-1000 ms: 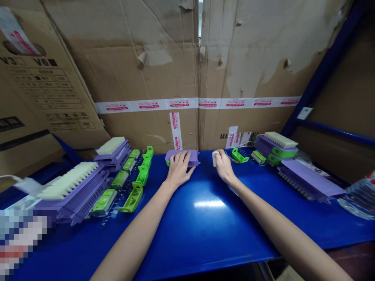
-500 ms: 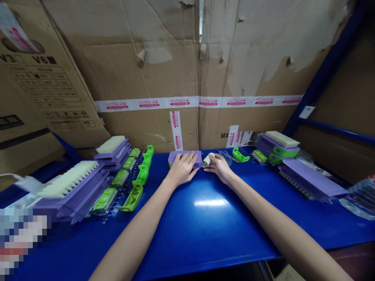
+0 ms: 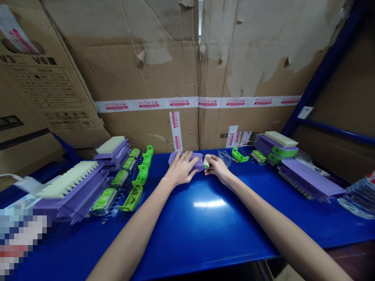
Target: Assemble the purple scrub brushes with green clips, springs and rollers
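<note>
My left hand [image 3: 181, 170] lies flat, fingers spread, on top of a purple brush body [image 3: 198, 159] at the back of the blue table [image 3: 205, 222]. My right hand [image 3: 218, 168] pinches a small white and green roller piece [image 3: 206, 160] and holds it against the right end of that purple body. Both forearms reach in from the near edge.
On the left stand purple brushes with white bristles [image 3: 70, 183], a row of green and grey clips [image 3: 118, 180] and green handles [image 3: 137, 186]. On the right are a green handle [image 3: 239, 155], stacked purple brushes [image 3: 277, 144] and a clear plastic bag [image 3: 359, 195]. Cardboard boxes [image 3: 187, 70] wall the back.
My right hand has moved left with the white and green piece, from a spot apart on the table to the right end of the purple body. My left hand stayed on it.
</note>
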`<state>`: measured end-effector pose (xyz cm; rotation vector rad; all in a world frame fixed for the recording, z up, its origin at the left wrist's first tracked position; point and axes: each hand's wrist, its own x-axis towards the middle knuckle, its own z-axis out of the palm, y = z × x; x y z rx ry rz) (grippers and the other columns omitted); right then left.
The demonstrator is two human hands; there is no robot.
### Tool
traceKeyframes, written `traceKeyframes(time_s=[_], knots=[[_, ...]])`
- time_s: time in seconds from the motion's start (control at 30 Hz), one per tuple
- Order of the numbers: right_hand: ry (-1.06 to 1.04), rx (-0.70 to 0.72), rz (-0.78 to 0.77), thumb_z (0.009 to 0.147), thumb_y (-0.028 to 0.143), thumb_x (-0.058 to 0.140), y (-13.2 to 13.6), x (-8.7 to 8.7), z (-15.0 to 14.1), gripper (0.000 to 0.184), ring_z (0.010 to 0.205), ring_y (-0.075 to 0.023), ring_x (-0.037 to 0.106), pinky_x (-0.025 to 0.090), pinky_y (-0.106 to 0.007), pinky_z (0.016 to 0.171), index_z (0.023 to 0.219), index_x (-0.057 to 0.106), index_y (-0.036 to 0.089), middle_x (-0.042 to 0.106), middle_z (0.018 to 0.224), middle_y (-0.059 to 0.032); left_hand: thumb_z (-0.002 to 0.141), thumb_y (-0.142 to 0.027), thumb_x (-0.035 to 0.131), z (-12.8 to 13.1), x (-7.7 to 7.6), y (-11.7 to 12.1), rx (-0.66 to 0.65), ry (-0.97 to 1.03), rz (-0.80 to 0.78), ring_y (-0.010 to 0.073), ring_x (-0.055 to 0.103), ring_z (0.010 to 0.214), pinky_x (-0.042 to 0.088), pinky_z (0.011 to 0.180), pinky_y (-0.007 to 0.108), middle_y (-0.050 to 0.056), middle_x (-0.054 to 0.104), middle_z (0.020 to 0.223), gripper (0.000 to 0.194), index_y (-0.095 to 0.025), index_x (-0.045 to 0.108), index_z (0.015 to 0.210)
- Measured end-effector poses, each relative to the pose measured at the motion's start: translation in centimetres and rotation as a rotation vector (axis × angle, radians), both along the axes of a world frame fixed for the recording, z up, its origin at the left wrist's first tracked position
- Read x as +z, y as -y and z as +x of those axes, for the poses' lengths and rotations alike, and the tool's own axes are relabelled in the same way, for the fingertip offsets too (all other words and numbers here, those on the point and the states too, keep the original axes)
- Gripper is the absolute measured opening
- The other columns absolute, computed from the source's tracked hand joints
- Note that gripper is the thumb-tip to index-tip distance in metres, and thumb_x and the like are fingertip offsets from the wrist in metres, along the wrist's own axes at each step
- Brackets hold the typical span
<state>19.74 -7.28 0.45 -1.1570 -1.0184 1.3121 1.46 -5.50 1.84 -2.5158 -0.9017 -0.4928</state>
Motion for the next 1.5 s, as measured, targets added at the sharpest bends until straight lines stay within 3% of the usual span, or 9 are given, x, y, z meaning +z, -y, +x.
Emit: traceKeyframes(time_s=[0.17, 0.43, 0.6, 1.03, 1.23, 1.5], knots=[[0.055, -0.056, 0.027, 0.088, 0.031, 0.053, 0.0, -0.1, -0.3, 0.024, 0.045, -0.0100, 0.056, 0.051, -0.021, 0.043, 0.109, 0.047, 0.020, 0.057, 0.059, 0.0048, 0.082, -0.043, 0.055, -0.2, 0.4, -0.1, -0.002, 0.052, -0.042, 0.0312, 0.049, 0.116, 0.031, 0.103, 0.051, 0.016, 0.053, 0.128, 0.054, -0.019, 0.047, 0.130], [0.088, -0.023, 0.073, 0.087, 0.034, 0.054, 0.2, -0.1, -0.4, 0.024, 0.047, -0.0087, 0.055, 0.051, -0.019, 0.043, 0.106, 0.051, 0.020, 0.057, 0.061, 0.0040, 0.084, -0.045, 0.054, -0.4, -0.3, -0.6, 0.019, 0.058, 0.005, 0.0319, 0.044, 0.124, 0.024, 0.107, 0.054, 0.016, 0.050, 0.133, 0.052, -0.021, 0.049, 0.130], [0.102, -0.035, 0.127, 0.085, 0.035, 0.056, -0.2, -0.4, -0.6, 0.031, 0.049, -0.0098, 0.056, 0.052, -0.021, 0.046, 0.110, 0.049, 0.019, 0.057, 0.062, 0.0040, 0.084, -0.045, 0.054, -0.6, -0.5, -0.8, 0.010, 0.088, 0.034, 0.0319, 0.046, 0.120, 0.030, 0.104, 0.053, 0.018, 0.052, 0.130, 0.053, -0.020, 0.049, 0.130], [0.506, -0.058, 0.378, 0.083, 0.040, 0.053, -1.5, -1.7, 1.1, 0.055, 0.056, -0.0139, 0.059, 0.052, -0.028, 0.058, 0.133, 0.046, 0.018, 0.065, 0.077, -0.0004, 0.087, -0.047, 0.047, -0.1, -2.3, -1.4, 0.083, 0.134, 0.157, 0.0343, 0.044, 0.122, 0.028, 0.104, 0.051, 0.021, 0.050, 0.131, 0.060, -0.013, 0.042, 0.137], [0.417, -0.096, 0.351, 0.085, 0.042, 0.048, -1.5, -2.0, 0.6, 0.055, 0.060, -0.0162, 0.062, 0.054, -0.029, 0.057, 0.134, 0.043, 0.016, 0.065, 0.081, -0.0034, 0.088, -0.050, 0.044, 0.0, -2.1, -1.4, 0.073, 0.137, 0.153, 0.0333, 0.046, 0.121, 0.028, 0.105, 0.048, 0.021, 0.052, 0.128, 0.063, -0.010, 0.042, 0.136], [0.532, -0.076, 0.417, 0.087, 0.044, 0.047, -1.3, -2.1, 0.6, 0.058, 0.060, -0.0157, 0.062, 0.052, -0.028, 0.060, 0.137, 0.041, 0.014, 0.068, 0.088, -0.0063, 0.087, -0.047, 0.049, 0.0, -2.6, -1.7, 0.059, 0.157, 0.223, 0.0331, 0.048, 0.119, 0.031, 0.102, 0.048, 0.021, 0.053, 0.127, 0.062, -0.008, 0.045, 0.134]])
